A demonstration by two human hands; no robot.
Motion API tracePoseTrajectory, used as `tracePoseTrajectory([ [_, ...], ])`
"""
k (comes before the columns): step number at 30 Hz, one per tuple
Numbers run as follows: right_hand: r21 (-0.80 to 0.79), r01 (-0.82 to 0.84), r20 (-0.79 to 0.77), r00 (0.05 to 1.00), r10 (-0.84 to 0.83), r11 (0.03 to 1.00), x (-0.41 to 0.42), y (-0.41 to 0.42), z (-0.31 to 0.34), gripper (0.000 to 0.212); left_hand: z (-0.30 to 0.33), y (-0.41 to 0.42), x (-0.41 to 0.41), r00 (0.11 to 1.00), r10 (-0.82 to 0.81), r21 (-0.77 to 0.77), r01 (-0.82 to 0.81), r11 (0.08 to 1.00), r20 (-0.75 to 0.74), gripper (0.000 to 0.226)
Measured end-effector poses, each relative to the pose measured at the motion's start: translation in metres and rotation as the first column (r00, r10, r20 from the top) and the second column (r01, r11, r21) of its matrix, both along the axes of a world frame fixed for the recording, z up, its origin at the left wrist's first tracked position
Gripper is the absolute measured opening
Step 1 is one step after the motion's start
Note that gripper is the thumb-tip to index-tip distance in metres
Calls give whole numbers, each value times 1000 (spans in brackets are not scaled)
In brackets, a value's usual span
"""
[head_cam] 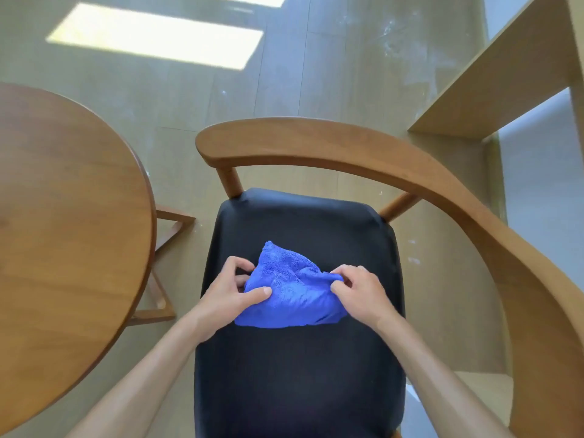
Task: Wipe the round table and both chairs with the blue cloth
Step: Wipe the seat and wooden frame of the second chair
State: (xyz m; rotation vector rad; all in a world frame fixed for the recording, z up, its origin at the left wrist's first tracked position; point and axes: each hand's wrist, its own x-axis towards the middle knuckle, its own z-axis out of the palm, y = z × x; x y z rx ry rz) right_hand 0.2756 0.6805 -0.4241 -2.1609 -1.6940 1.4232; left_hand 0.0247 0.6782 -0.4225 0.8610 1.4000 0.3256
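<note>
Both hands, left (232,290) and right (360,290), pinch the cloth (290,287) on the chair (297,374) seat. Table (69,216) stands left; backrest (363,150) curves far and right.

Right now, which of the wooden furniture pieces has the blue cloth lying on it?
The chair with the black seat: the blue cloth lies there, held by both hands. The round table beside it carries nothing.
</note>
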Motion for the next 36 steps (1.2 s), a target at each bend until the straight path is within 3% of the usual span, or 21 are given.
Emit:
tracePoseTrajectory([
  [3,-40,-26,9,1000,27,999,-5,14,1,24,4,-15,-13,995,-13,54,8,999,99,89],
  [6,12,-249,329,915,232,968,-16,13,-14,30,-13,-20,-15,947,-288,109,304,946,-140,96],
  [8,164,-258,369,911,183,952,-23,3,-22,24,-25,-20,-9,839,-447,87,494,865,-310,100],
  [9,254,-247,316,935,162,935,-24,-2,-24,35,-29,-20,-5,792,-485,77,546,834,-370,100],
  [11,333,-384,244,917,314,861,-23,-14,-26,68,-35,-21,-1,708,-507,59,608,792,-492,96],
  [14,208,-714,432,680,592,669,-19,-31,-42,98,-40,-25,-4,575,-402,152,685,712,-712,60],
  [16,198,-729,465,658,592,655,-16,-32,-51,90,-41,-24,-5,556,-328,265,733,626,-764,40],
  [18,390,-678,446,731,516,623,-16,-25,-52,60,-40,-19,-5,589,-311,353,746,565,-746,35],
  [22,671,-491,348,870,349,555,-23,9,-28,43,-20,-3,-9,741,-108,557,585,590,-663,29],
  [24,724,-457,365,889,275,517,-28,19,-23,39,-19,-1,-8,708,25,604,584,542,-706,34],
  [26,689,-527,436,850,297,497,-28,14,-31,39,-30,-11,-7,625,55,557,647,521,-778,38],
  [30,546,-649,455,760,463,530,-15,-17,-53,42,-50,-49,-7,522,-212,342,764,547,-826,61],
  [33,540,-592,368,806,464,599,-8,-24,-50,44,-41,-52,5,534,-234,282,712,644,-813,42],
  [36,597,-454,267,890,370,661,-2,-24,-43,36,-33,-32,25,544,-152,311,662,682,-825,46],
])
